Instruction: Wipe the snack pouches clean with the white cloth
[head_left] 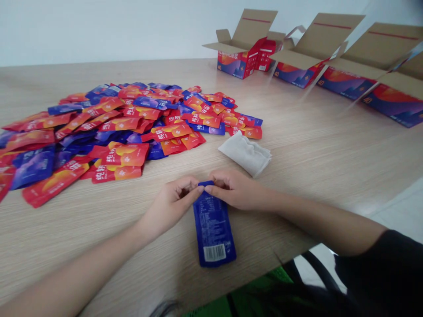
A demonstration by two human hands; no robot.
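Note:
A blue pouch [213, 229] with small white print and a barcode hangs lengthwise toward me near the table's front edge. My left hand [175, 200] pinches its narrow far end at the left corner. At the right corner of the same end, my right hand [236, 187] has thumb and fingers closed on it. Both thumb tips lie close together on the pouch's printed side. Just beyond my right hand lies a folded white cloth [246, 152].
A broad heap of red-orange pouches [120, 154] and blue pouches [35, 166] spreads over the table [297, 145] at left and centre. Several printed cartons [233, 64] with raised flaps line the back right. A green seat [211, 308] shows below the front edge.

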